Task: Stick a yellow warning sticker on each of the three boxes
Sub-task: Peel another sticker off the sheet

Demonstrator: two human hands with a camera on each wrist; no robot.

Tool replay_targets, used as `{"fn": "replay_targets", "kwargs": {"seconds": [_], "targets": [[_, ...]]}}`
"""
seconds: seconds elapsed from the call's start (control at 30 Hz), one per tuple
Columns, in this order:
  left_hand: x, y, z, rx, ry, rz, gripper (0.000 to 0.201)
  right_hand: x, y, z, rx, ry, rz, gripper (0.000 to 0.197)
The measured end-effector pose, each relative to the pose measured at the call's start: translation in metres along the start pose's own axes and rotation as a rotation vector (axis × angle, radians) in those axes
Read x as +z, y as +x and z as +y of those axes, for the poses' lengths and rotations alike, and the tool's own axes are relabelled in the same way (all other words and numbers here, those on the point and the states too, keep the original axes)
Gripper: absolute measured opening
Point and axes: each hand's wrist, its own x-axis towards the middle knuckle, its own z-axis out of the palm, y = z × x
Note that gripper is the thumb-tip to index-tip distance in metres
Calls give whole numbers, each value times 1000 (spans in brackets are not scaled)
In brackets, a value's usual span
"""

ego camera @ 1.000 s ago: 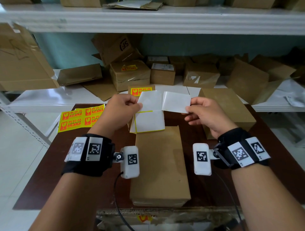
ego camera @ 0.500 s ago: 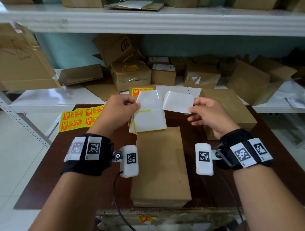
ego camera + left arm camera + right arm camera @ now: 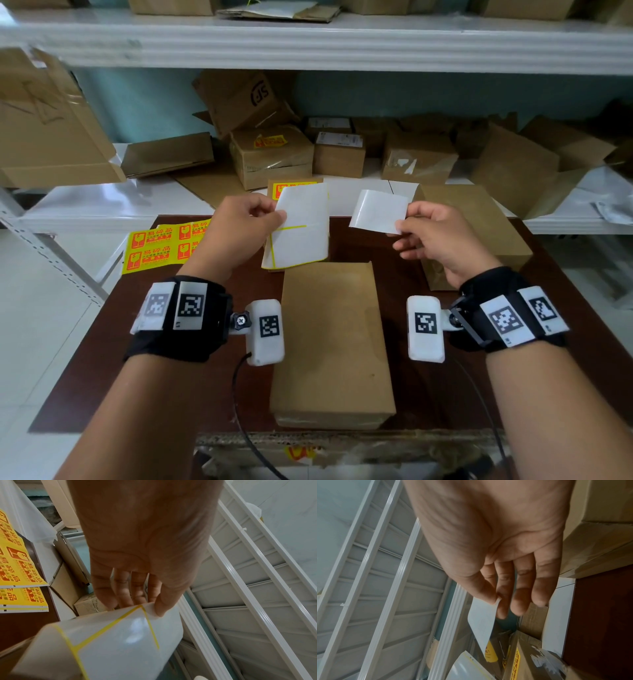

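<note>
Sticker (image 3: 378,211) now clear of backing sheet (image 3: 301,226); right hand (image 3: 442,240) pinches sticker, left hand (image 3: 236,233) pinches sheet.

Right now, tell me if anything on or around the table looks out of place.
One oddity: a yellow sticker sheet hangs over the table's left edge. On the shelf behind, a printed carton leans tilted on another box. The left hand holds backing paper, the right hand a peeled sticker, normal here.
</note>
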Motion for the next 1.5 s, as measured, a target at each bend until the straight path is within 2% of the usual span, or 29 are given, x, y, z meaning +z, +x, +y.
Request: {"fn": "replay_targets", "kwargs": {"seconds": [0.17,0.3,0.43,0.6,0.83,0.9,1.0,1.2,1.33,1.4,1.5], "targets": [[4,-4,3,-9,-14,31,5,-2,-4,-2,-6,28,-7,17],[17,-11,6,-9,-20,-80,4,-5,-5,-1,-5,32,-17,18],[27,-12,13,-34,-32,-171,24,-9,-6,0,0,31,-24,23],[22,-10,21,-38,-72,-210,23,-11,-7,-2,-3,14,-12,19],[7,-17,25,26,-70,-276,18,-11,-10,-8,-36,63,82,25],[5,-19,28,33,-50,-294,18,-6,-13,-12,-38,60,53,24],[0,-23,36,75,-36,-320,19,8,-20,-19,-75,27,-40,11],[4,-31,51,157,7,-409,18,37,-31,-28,-127,-21,-178,10],[10,-34,52,161,57,-401,18,46,-34,-29,-162,-53,-202,12],[11,-33,51,155,81,-387,18,48,-35,-29,-182,-72,-209,5],[11,-31,50,153,63,-368,16,49,-37,-29,-200,-77,-205,6]]}}
